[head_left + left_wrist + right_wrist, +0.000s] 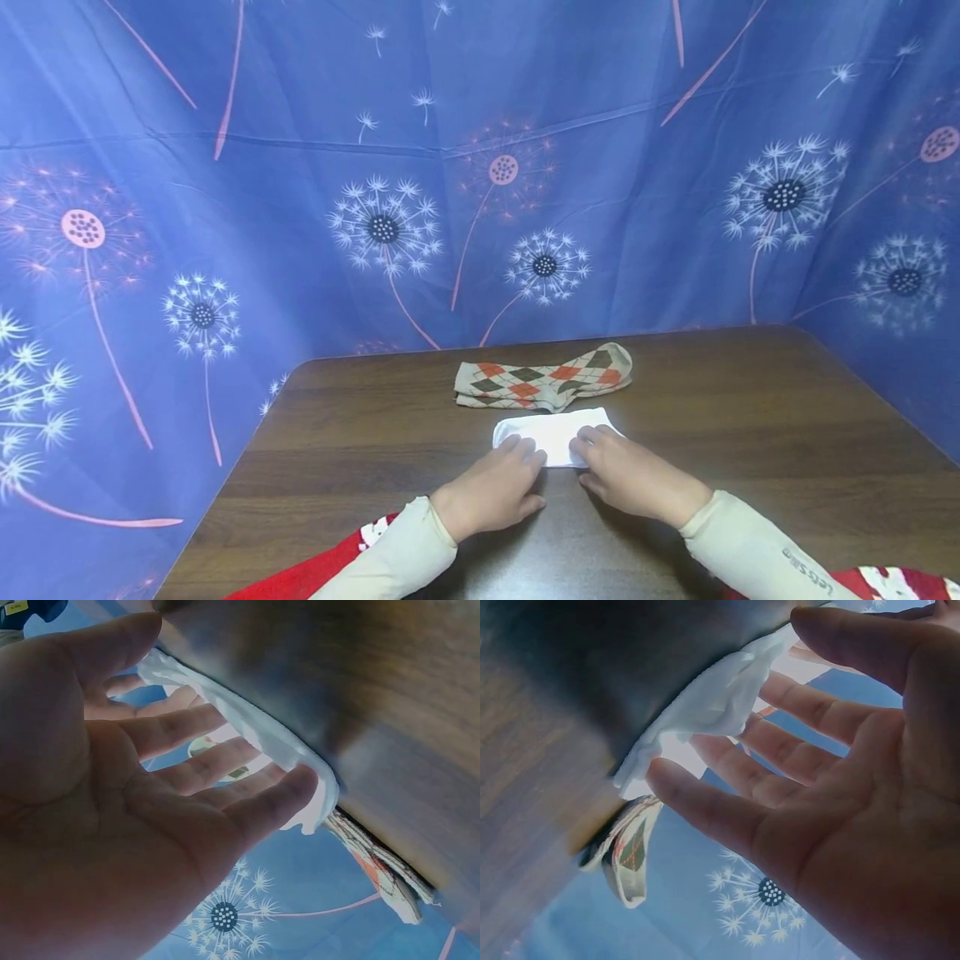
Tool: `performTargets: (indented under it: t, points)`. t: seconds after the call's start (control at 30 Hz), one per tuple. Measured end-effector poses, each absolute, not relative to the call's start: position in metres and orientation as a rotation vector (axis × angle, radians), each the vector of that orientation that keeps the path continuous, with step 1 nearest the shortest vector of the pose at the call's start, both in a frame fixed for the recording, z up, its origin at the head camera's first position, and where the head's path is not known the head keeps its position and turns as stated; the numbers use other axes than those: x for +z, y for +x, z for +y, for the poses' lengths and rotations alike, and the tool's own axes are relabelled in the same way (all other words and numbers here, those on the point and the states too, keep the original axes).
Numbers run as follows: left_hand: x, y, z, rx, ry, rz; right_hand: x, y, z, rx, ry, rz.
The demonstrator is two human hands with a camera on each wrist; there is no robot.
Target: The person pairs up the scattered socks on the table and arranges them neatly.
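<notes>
A folded white cloth [557, 435] lies flat on the brown table near its middle. My left hand [495, 487] rests its fingertips on the cloth's left end, and the thumb stays apart from it over the table. On the right end lie the fingertips of my right hand [637, 477]. Both wrist views show loosely extended fingers against the cloth's edge, with no grip around it. Just behind the cloth lies a pair of argyle socks [543, 379], beige with orange and dark green diamonds, one layered on the other.
The wooden table [360, 450] has rounded far corners. Behind it and along both sides hangs a blue curtain [285, 208] printed with dandelions. Pale sleeves [397, 554] cover my forearms, with red and white fabric showing beside them.
</notes>
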State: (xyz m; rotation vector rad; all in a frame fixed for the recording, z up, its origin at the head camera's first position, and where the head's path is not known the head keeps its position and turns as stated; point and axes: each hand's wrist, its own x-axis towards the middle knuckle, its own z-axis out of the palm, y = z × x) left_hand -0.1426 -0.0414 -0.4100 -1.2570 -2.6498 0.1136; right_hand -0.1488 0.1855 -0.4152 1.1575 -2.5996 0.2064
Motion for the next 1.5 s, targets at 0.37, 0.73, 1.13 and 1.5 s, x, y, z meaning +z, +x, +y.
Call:
performTargets:
  t: [0.37,0.73,1.13,1.5]
  points:
    - [-0.402,-0.144,-0.048,-0.08,-1.313,-2.653,-0.415,-0.144,0.182,0.189,1.125,-2.59]
    - [-0.368,-0.129,-0.064,-0.174,-1.229,-2.674,-0.403,-0.136,0.17,0.276,1.044,-2.449]
    - [-0.355,-0.105,-0.074,-0.087,-1.211,-2.6,-0.397,-0.129,0.168,0.274,1.049,-2.414]
    - [-0.358,-0.093,-0.118,-0.129,-1.032,-2.581,-0.394,-0.117,0.161,0.301,1.033,-2.359]
